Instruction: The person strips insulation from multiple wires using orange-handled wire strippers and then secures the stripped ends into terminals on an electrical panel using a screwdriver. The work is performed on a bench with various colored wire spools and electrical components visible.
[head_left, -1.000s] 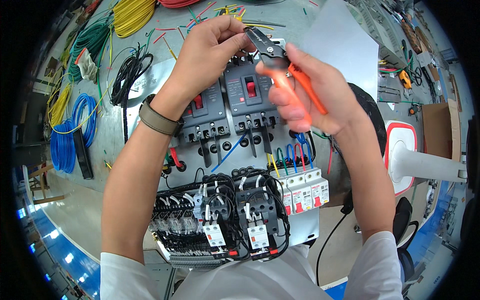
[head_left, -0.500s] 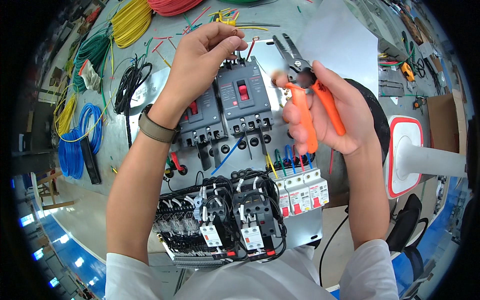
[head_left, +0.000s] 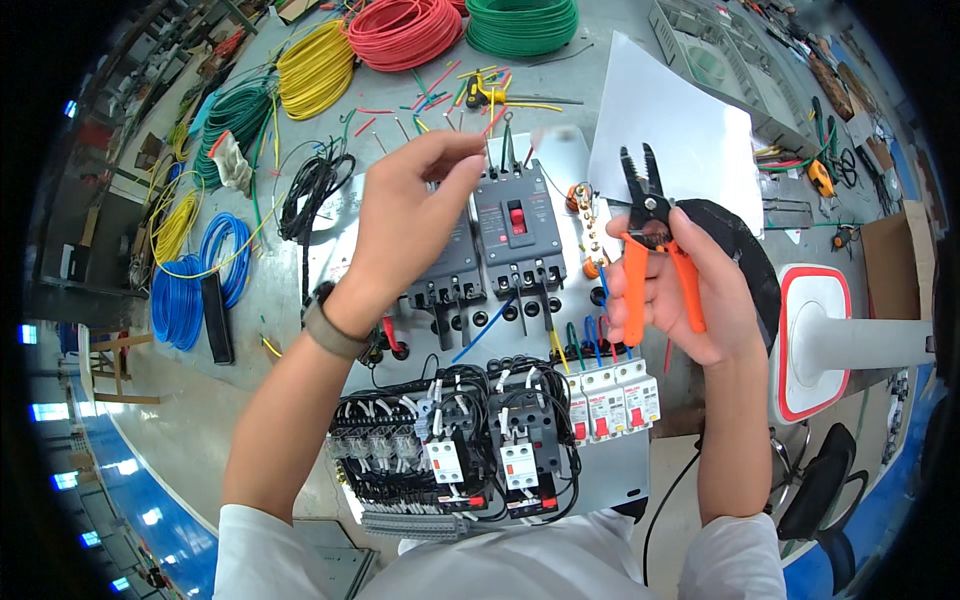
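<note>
My right hand (head_left: 722, 305) holds a wire stripper (head_left: 637, 285) with orange handles and black jaws; the jaws point away from me and stand a little apart. My left hand (head_left: 415, 200) has its thumb and forefinger drawn together at the far end of two grey circuit breakers. Thin wires rise beside those fingertips, among them a green wire (head_left: 507, 140) ending in a ring; what the fingers pinch is too small to make out. The right breaker (head_left: 518, 235) has a red switch, while my hand partly covers the left breaker (head_left: 448, 262).
Nearer to me on the metal panel (head_left: 600, 470) sit white miniature breakers (head_left: 605, 405) and contactors amid black wiring. Yellow (head_left: 315, 75), red (head_left: 400, 35), green (head_left: 520, 25) and blue wire coils (head_left: 180, 300) lie around, with wire scraps and a yellow-handled tool (head_left: 477, 90) beyond. White paper (head_left: 675, 130) lies right.
The view has shifted, so the panel sits lower and further right. My left fingers have come down closer to the breaker tops. The stripper has turned more upright, exposing a copper terminal bar.
</note>
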